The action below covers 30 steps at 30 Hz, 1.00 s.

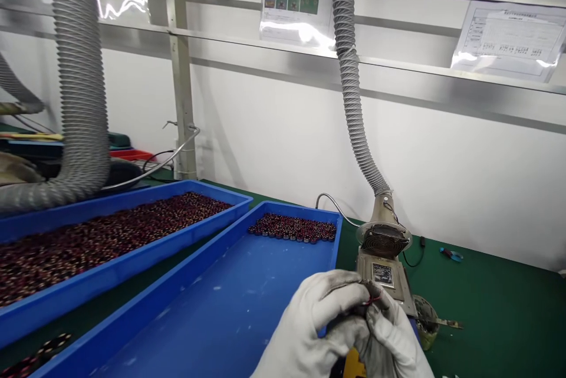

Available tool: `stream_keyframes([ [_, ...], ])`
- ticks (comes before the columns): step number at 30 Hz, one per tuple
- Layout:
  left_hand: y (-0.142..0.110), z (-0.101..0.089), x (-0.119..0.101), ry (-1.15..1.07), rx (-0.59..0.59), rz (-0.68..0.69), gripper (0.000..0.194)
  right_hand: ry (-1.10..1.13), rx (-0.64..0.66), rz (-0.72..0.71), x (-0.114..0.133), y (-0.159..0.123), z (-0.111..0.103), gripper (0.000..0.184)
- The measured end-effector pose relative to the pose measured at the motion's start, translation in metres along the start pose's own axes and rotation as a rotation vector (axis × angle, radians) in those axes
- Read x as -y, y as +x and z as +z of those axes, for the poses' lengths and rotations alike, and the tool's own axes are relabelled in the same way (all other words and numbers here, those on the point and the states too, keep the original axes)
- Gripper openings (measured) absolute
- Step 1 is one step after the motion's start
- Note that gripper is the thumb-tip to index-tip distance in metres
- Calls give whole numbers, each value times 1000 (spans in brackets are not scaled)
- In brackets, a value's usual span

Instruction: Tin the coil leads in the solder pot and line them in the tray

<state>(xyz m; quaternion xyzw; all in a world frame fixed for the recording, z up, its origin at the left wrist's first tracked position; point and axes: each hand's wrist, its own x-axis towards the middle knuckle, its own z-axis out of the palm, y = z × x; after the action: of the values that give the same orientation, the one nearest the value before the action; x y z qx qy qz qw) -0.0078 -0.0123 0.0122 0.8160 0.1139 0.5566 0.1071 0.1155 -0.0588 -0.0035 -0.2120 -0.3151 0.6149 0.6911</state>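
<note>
My left hand (316, 325), in a white glove with blackened fingertips, is closed with thumb and fingers bent around a small dark part with a thin red strand (372, 300). From the other side, my right hand (393, 337), gloved the same way, pinches at this part. Most of it is hidden by the fingers, so its exact kind cannot be made out. Both hands meet above the right edge of a blue tray (198, 307). At that tray's far end, small round dark-red and black pieces (294, 227) stand packed in rows.
Another blue tray (132, 263) on the left is filled with similar pieces. Behind my hands stands a metal box with a square silvery basin (382, 275), under a hose hood (384, 236). A dirty tin (427, 322) with a flat stick and blue-handled pliers (451, 254) lie rightward.
</note>
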Motion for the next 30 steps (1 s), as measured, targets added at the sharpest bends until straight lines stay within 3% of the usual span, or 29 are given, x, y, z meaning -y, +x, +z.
stream_keyframes([
  [3, 2, -3, 2, -233, -57, -185, 17, 2, 46, 35, -4, 0, 0, 30],
  [6, 4, -7, 4, -416, -205, -460, 14, 17, 71, 101, -5, -2, -1, 31],
  [8, 5, -10, 3, -437, -285, -565, 13, 25, 59, 127, -3, -3, 0, 31],
  [9, 4, -12, 2, -408, -269, -592, 12, 23, 50, 125, -2, -4, 0, 30],
  [13, 0, -10, -7, -194, 10, -525, 42, -9, 47, 98, 0, -7, 4, 27],
  [15, 0, -7, -10, -178, 58, -428, 42, -12, 53, 95, 0, -8, 6, 27],
  [18, 4, -6, -10, -225, 18, -301, 32, -3, 53, 100, -1, -10, 5, 26],
  [20, 7, -7, -7, -290, -35, -292, 22, -3, 58, 120, -3, -9, 4, 27],
  [23, 6, -8, -1, -461, -175, -389, 4, 1, 62, 158, -7, -7, 3, 31],
  [28, -1, -17, 2, -540, -397, -533, 10, 39, 74, 194, -5, -5, 5, 32],
  [30, -1, -22, -1, -514, -328, -606, 10, 68, 81, 199, -3, -5, 6, 30],
])
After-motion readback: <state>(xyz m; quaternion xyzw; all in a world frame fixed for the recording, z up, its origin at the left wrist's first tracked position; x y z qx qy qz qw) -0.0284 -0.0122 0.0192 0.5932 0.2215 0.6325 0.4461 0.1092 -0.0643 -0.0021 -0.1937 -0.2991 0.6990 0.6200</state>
